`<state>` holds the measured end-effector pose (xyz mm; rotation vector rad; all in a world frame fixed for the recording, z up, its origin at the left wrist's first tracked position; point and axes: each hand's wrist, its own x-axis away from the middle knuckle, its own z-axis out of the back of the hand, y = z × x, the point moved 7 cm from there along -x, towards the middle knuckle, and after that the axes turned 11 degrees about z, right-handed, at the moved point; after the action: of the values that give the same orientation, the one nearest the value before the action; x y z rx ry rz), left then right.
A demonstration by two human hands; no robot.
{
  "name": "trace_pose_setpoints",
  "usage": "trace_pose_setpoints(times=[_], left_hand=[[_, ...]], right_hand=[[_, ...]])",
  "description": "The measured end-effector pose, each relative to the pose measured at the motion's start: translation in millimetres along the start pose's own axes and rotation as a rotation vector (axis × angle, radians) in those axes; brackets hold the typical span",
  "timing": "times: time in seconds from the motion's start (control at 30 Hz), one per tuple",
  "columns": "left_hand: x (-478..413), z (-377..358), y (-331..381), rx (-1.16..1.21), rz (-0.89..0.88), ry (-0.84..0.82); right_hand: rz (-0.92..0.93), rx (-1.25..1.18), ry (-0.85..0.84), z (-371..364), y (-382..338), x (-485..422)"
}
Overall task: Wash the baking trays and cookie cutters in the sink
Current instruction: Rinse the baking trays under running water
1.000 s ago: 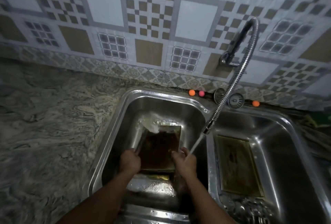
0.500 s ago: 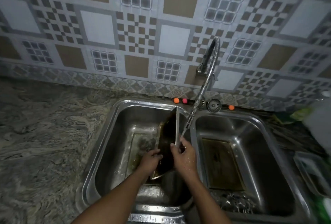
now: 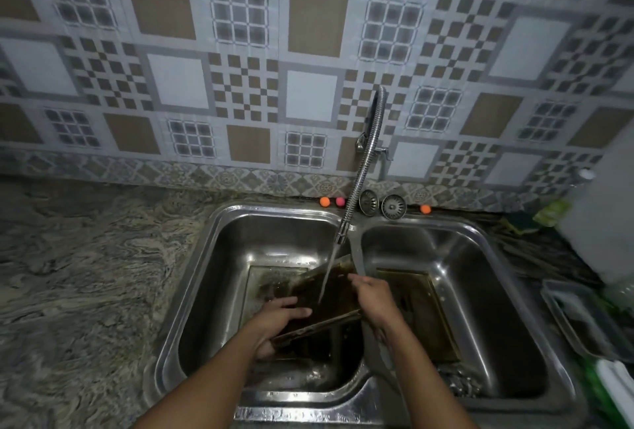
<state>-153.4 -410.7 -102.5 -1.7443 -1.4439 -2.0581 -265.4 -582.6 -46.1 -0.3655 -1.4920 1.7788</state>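
Left grip: fingers lay across the top face of the baking tray at its near-left corner, clasping that edge. Right grip: curled round the tray's right edge.

Tray was held tilted over the left basin, clear of its floor. The water stream from the flexible faucet struck its dark, brown-stained face.

Progress, judged: rinse of this tray was under way and not finished, as the face looked heavily stained. A second tray lay flat on the floor of the right basin, also stained and probably unwashed. Small metal pieces at that basin's near end were possibly the cookie cutters, but too blurred to confirm. Most of the task appeared to remain.

Left basin floor was wet, with a rectangular outline; whether it was another tray could not be told. Two strainer plugs stood on the far rim. A metal tray sat on the desk to the right, contents unclear.
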Motion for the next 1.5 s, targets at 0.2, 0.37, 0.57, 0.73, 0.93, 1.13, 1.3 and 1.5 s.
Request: trace_pose_setpoints(times=[0.2, 0.37, 0.57, 0.73, 0.93, 1.13, 1.3, 1.5], left_hand=[[7.5, 7.8, -1.6, 0.069, -0.03, 0.065], [23.6, 20.1, 14.2, -0.114, -0.246, 0.319], [32.9, 24.2, 32.2, -0.182, -0.331, 0.471], [44.5, 23.7, 42.5, -0.314, -0.373, 0.548], [51.2, 15.2, 55.2, -0.4, -0.478, 0.511], [50.1, 10.4, 72.6, -0.303, -0.584, 0.43], [36.7, 21.2, 86.9, -0.071, -0.628, 0.435], [19.1, 16.6, 78.0, 0.031, -0.588, 0.467]], right_hand=[[0.007, 0.187, -0.135, -1.3, -1.5, 4.3], [0.294, 0.968, -0.216, -24.7, 4.8, 4.5], [0.446, 0.842, -0.384, -81.2, -6.7, 17.3], [0.314, 0.617, -0.294, -84.0, 4.6, -5.8], [0.327, 0.665, -0.12, -90.2, -24.6, -43.2], [0.479, 0.527, -0.065, -102.4, -65.5, -81.1], [0.918, 0.526, -0.473, -124.9, -70.0, -40.8], [0.71, 0.725, -0.164, -42.5, -41.7, -52.1]])
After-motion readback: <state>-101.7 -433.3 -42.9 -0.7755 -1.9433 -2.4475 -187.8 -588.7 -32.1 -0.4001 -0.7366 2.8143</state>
